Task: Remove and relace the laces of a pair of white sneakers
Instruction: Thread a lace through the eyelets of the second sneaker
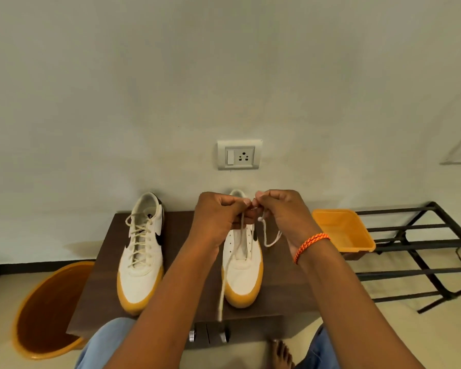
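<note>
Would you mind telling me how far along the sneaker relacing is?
The left white gum-soled sneaker is fully laced. Both hands, left hand and right hand, pinch the white lace of the right white sneaker, whose eyelets look mostly bare. Its lacing remains.

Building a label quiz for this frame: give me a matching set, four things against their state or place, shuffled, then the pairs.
Things:
1. left shoe
2. right shoe
3. yellow tray
4. orange tub

States or places:
A. on the floor, left of the table
B. fully laced, untouched
C. lace held by both hands
D. at the table's right end

Pairs: 1-B, 2-C, 3-D, 4-A
</note>
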### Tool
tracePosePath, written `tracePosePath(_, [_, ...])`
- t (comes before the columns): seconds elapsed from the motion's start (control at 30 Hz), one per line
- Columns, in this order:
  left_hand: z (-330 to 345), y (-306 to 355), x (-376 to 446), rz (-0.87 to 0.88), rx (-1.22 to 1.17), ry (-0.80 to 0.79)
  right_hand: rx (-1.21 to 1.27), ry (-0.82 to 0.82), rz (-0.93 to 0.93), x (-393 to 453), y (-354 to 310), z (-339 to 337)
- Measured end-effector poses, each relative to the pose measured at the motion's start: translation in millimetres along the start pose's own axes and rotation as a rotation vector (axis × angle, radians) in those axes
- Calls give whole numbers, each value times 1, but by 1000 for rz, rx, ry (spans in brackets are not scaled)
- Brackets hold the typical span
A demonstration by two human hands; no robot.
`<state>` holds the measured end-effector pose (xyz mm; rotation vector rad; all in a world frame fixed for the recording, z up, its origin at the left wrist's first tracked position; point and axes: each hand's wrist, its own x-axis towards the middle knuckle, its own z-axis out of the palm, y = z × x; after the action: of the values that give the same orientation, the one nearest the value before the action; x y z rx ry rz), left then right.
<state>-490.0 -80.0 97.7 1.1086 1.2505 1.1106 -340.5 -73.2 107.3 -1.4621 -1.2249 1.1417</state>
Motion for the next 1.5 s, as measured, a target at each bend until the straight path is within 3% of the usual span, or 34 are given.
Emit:
tracePosePath(0.83, [3,123,-19,285,16,85,3,75,-221,-18,-130,-19])
tracePosePath(1.5, [-1,200,-27,456,-55,175,205,98,-353,-27,-199,-20])
